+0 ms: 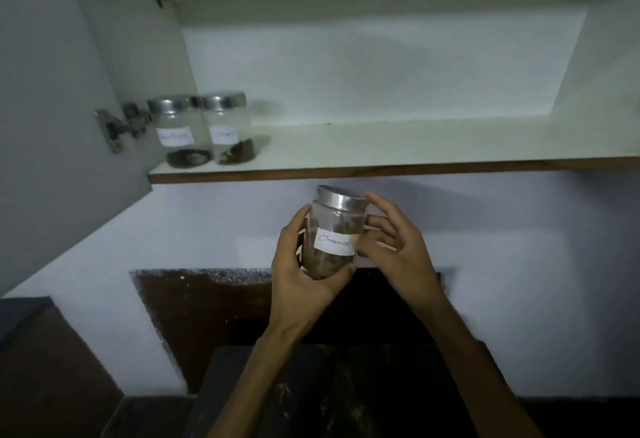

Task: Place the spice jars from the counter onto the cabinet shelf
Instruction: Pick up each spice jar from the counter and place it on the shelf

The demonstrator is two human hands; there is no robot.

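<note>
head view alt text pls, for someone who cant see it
Two hands, left hand and right hand, hold a steel-lidded cinnamon jar just below a white cabinet shelf. Two similar jars stand side by side at the shelf's left end.

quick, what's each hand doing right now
Left hand: grips the cinnamon jar around its lower body.
Right hand: fingers touch the jar's side and lid, thumb on the label.

two jars (204, 131) side by side on shelf (415, 146) left end | cinnamon jar (333, 233) below shelf edge
</note>
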